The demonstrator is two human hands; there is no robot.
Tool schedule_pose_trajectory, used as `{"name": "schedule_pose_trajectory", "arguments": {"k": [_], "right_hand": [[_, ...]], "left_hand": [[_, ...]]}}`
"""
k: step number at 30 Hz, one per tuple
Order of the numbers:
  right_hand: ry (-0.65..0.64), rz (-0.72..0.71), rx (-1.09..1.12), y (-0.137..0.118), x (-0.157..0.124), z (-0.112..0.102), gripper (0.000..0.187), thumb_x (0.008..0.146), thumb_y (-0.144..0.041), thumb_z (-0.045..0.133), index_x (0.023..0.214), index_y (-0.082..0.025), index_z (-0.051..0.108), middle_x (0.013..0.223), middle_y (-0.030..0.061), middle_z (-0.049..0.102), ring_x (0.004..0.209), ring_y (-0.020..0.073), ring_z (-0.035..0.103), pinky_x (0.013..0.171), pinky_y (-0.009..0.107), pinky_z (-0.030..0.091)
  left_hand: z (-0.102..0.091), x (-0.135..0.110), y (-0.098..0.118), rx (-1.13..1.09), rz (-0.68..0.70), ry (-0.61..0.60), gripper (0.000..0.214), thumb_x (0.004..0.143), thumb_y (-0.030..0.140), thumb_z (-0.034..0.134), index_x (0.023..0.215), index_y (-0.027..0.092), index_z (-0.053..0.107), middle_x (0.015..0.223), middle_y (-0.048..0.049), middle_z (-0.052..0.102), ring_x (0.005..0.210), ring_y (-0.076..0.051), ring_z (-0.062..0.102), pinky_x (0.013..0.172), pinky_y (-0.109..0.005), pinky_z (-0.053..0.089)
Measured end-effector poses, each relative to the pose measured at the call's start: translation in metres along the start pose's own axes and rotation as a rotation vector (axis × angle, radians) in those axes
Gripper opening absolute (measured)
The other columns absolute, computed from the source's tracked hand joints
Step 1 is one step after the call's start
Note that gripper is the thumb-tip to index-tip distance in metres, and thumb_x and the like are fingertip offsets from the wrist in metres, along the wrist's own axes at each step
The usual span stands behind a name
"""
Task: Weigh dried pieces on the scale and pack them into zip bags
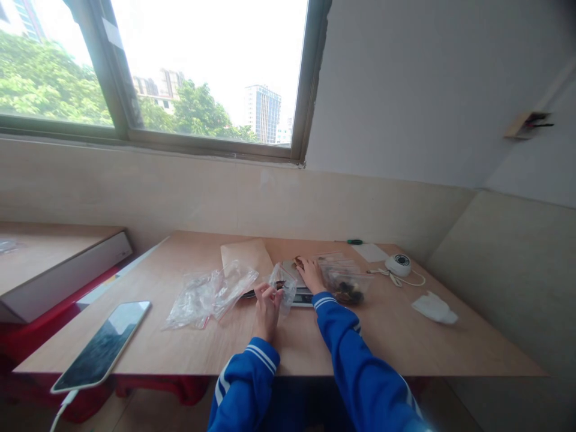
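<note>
My left hand (267,309) is closed on a small clear plastic bag (287,294), with something dark brown at its mouth beside the fingers. My right hand (311,275) reaches over a flat grey kitchen scale (302,299), its fingertips closed around a brown dried piece (297,261) at the far side of the scale. The scale is partly hidden by the bag and the hand. Right of it lies a zip bag (348,293) with dark brown dried pieces inside. Left of my left hand is a heap of clear plastic bags (202,297).
A brown paper sheet or envelope (247,255) lies behind the bags. A phone (105,345) on a cable overhangs the table's front left edge. To the right are a white dome camera (398,264) with its cable and a crumpled white wrapper (434,308). A green-handled screwdriver (354,242) lies at the back.
</note>
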State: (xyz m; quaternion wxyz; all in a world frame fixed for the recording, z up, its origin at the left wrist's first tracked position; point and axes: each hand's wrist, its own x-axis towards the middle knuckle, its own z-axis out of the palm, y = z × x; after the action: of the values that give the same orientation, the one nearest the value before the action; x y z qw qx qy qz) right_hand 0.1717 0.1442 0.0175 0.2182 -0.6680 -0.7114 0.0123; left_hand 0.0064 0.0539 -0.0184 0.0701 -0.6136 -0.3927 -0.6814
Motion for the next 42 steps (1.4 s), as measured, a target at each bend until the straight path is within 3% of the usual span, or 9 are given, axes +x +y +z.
{"name": "schedule_pose_trajectory", "arguments": {"k": [8, 12, 14, 17, 22, 29, 35, 39, 42], "right_hand": [[0.083, -0.018, 0.2, 0.007, -0.004, 0.0, 0.032, 0.09, -0.019, 0.044, 0.118, -0.014, 0.059, 0.12, 0.0149, 0.061, 0.112, 0.024, 0.052, 0.098, 0.037, 0.036], [0.11, -0.022, 0.331, -0.006, -0.009, -0.021, 0.036, 0.094, -0.029, 0.035, 0.115, -0.014, 0.06, 0.106, 0.0126, 0.067, 0.094, 0.0216, 0.061, 0.081, 0.032, 0.046], [0.049, -0.084, 0.452, -0.016, -0.014, -0.042, 0.038, 0.094, -0.037, 0.036, 0.107, -0.015, 0.064, 0.089, 0.0071, 0.07, 0.077, 0.0186, 0.062, 0.068, 0.028, 0.047], [-0.184, -0.258, 0.666, -0.031, -0.026, -0.078, 0.037, 0.089, -0.043, 0.044, 0.091, -0.015, 0.069, 0.072, 0.0012, 0.067, 0.062, 0.0147, 0.056, 0.057, 0.023, 0.042], [-0.407, -0.31, 0.57, -0.055, -0.045, -0.102, 0.032, 0.086, -0.036, 0.051, 0.074, -0.014, 0.07, 0.065, 0.0006, 0.065, 0.06, 0.0138, 0.055, 0.053, 0.022, 0.037], [-0.145, -0.108, 0.69, -0.074, -0.053, -0.084, 0.029, 0.083, -0.034, 0.058, 0.105, -0.017, 0.067, 0.086, 0.0065, 0.071, 0.08, 0.0189, 0.065, 0.073, 0.028, 0.049], [-0.339, -0.247, 0.799, -0.061, -0.065, -0.087, 0.039, 0.09, -0.049, 0.045, 0.115, -0.022, 0.061, 0.096, 0.0065, 0.072, 0.09, 0.0214, 0.067, 0.082, 0.034, 0.05], [-0.059, -0.203, 0.851, -0.049, -0.074, -0.084, 0.042, 0.093, -0.049, 0.038, 0.117, -0.022, 0.059, 0.118, 0.0088, 0.063, 0.113, 0.0214, 0.057, 0.097, 0.038, 0.044], [0.06, -0.071, 0.793, -0.042, -0.087, -0.066, 0.056, 0.081, -0.05, 0.058, 0.127, -0.021, 0.049, 0.134, 0.0121, 0.05, 0.122, 0.0248, 0.048, 0.101, 0.042, 0.04]], "left_hand": [[0.001, 0.0, 0.0, 0.002, 0.002, -0.013, 0.011, 0.084, 0.019, 0.054, 0.093, 0.021, 0.047, 0.094, -0.0012, 0.048, 0.06, -0.006, 0.051, 0.05, -0.02, 0.044], [0.001, 0.0, 0.0, 0.013, -0.003, -0.018, 0.011, 0.086, 0.021, 0.054, 0.093, 0.021, 0.046, 0.094, -0.0013, 0.047, 0.063, -0.008, 0.052, 0.05, -0.02, 0.045], [0.002, -0.001, -0.001, 0.019, -0.002, -0.021, 0.011, 0.086, 0.021, 0.054, 0.093, 0.022, 0.046, 0.095, -0.0015, 0.047, 0.066, -0.008, 0.053, 0.051, -0.02, 0.046], [0.003, -0.003, -0.003, 0.026, -0.004, -0.017, 0.012, 0.086, 0.022, 0.055, 0.094, 0.022, 0.046, 0.096, -0.0022, 0.047, 0.073, -0.01, 0.055, 0.055, -0.021, 0.047], [0.004, -0.006, -0.007, -0.001, -0.015, -0.037, 0.014, 0.086, 0.023, 0.055, 0.095, 0.022, 0.046, 0.098, -0.0045, 0.047, 0.075, -0.011, 0.053, 0.054, -0.02, 0.047], [0.004, -0.008, -0.009, 0.007, 0.004, -0.041, 0.02, 0.085, 0.018, 0.054, 0.1, 0.023, 0.042, 0.102, -0.003, 0.045, 0.077, -0.01, 0.055, 0.056, -0.021, 0.048], [0.007, -0.007, -0.01, 0.0, 0.01, -0.007, 0.018, 0.085, 0.02, 0.055, 0.097, 0.022, 0.042, 0.099, -0.0028, 0.046, 0.08, -0.011, 0.055, 0.056, -0.021, 0.048], [0.007, -0.006, -0.01, -0.002, 0.014, 0.053, 0.016, 0.084, 0.02, 0.056, 0.094, 0.022, 0.044, 0.094, -0.0015, 0.048, 0.078, -0.012, 0.054, 0.058, -0.022, 0.047], [0.005, -0.007, -0.009, 0.007, 0.04, 0.098, 0.019, 0.082, 0.017, 0.058, 0.094, 0.023, 0.045, 0.093, -0.0018, 0.048, 0.08, -0.013, 0.053, 0.066, -0.026, 0.048]]}}
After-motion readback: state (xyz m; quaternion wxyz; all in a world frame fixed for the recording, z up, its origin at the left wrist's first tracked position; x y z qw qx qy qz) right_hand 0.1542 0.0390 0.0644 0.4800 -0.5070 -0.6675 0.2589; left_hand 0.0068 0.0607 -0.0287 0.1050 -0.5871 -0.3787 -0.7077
